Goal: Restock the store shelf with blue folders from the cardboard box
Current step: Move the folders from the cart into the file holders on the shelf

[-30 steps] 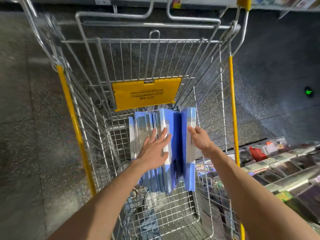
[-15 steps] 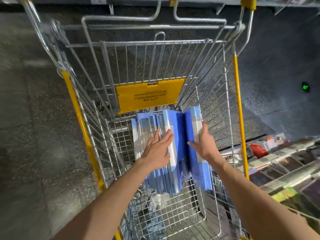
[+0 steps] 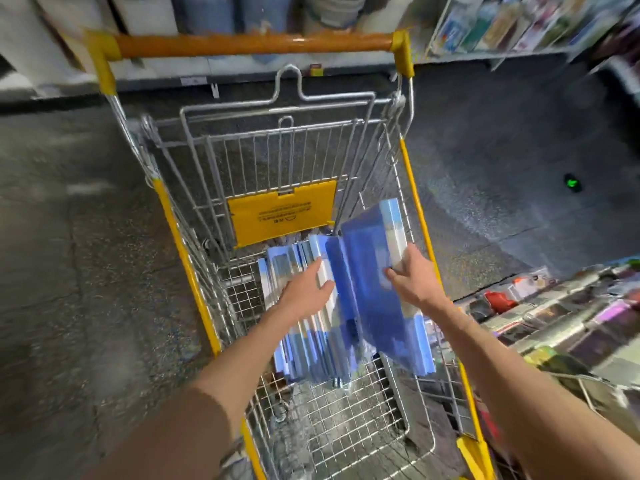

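Observation:
A row of blue folders (image 3: 304,344) stands on edge inside a wire shopping cart (image 3: 349,420). My left hand (image 3: 304,292) lies flat with straight fingers on top of that row. My right hand (image 3: 415,282) grips one blue folder (image 3: 377,299) by its upper edge; the folder is tilted to the right and raised partly out of the row. No cardboard box is in view.
The cart has yellow rails, an orange handle (image 3: 256,45) at the far end and a yellow seat flap (image 3: 282,211). A low shelf of packaged goods (image 3: 554,320) runs along the right. More shelving (image 3: 519,26) stands at the back. Dark speckled floor (image 3: 69,271) lies left.
My right hand has pulled one folder up and to the right, away from the row. The view has tilted up, bringing in the cart handle and the back shelves. My left hand stays on the row.

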Available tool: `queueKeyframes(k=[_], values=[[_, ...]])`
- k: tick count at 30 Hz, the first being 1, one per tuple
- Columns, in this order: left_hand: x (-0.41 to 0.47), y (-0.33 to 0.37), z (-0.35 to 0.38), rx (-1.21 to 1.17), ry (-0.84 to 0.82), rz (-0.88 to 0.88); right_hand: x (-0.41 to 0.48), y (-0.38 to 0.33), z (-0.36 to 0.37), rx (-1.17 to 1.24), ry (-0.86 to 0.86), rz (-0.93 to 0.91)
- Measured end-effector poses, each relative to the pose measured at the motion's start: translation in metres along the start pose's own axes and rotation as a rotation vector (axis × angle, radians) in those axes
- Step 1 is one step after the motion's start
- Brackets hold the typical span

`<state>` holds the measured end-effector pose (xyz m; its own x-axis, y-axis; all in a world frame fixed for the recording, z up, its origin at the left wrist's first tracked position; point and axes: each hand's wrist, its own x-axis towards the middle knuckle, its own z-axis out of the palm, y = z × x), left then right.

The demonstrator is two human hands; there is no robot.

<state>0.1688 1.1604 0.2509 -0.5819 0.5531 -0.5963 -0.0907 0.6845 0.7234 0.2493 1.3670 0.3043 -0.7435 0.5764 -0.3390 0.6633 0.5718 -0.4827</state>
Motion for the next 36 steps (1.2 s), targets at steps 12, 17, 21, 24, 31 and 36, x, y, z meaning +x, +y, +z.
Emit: queueKeyframes(k=[12,17,21,24,31,36], values=[[-0.164,0.078,-0.002,-0.235,0.384,0.063,-0.209,-0.02,-0.14,0.663,0.01,-0.248],[-0.23,0.104,-0.009,-0.484,0.369,0.152,-0.298,-0.025,-0.184,1.029,-0.055,-0.304],[-0.319,0.159,-0.008,-0.622,0.409,0.326,-0.356,-0.026,-0.229,1.114,0.042,-0.352],[-0.365,0.195,-0.002,-0.709,0.385,0.494,-0.396,-0.027,-0.264,1.151,0.085,-0.423],[-0.453,0.273,0.016,-0.711,0.405,0.819,-0.486,-0.023,-0.331,1.159,0.283,-0.589],[-0.496,0.314,0.031,-0.733,0.322,0.984,-0.557,-0.002,-0.352,1.194,0.36,-0.546]])
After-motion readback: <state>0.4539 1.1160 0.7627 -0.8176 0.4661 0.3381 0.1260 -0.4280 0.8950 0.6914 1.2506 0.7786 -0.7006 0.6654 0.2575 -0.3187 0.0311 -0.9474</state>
